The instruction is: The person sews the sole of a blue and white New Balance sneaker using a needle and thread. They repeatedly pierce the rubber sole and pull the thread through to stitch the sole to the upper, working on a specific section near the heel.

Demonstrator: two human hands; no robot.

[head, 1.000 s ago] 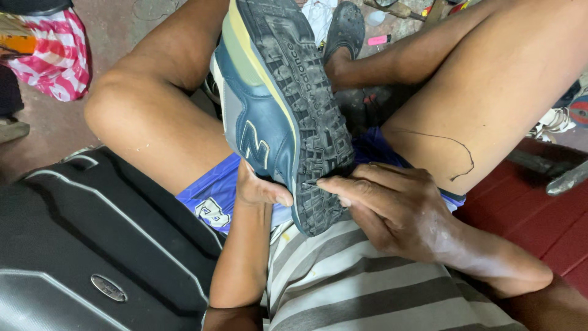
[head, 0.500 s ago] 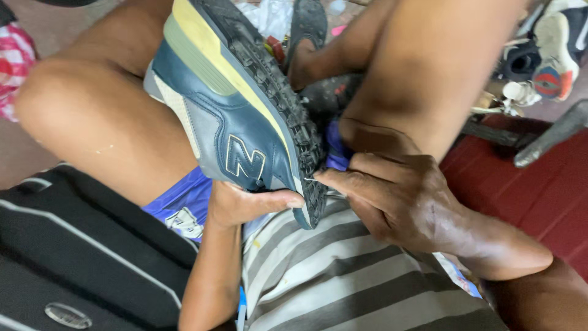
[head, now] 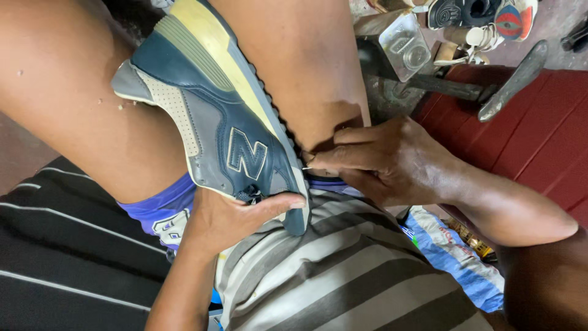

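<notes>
Fingers (head: 343, 160) of the right hand (head: 398, 162) are pinched on a thin needle (head: 306, 170) at the heel seam of the sneaker (head: 214, 129), which is gripped from 6 o'clock by the left hand (head: 236, 217) and wedged between the knees — stitching judged mid-way, sole edge unfinished.

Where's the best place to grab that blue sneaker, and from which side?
Probably the heel end of the sneaker, taken from below. The shoe lies tilted between the thighs, toe pointing away and sole turned to the right, so the heel is the nearest free part. The left hand already cups it there, thumb across the side, which leaves the sole edge clear for the right hand.
</notes>
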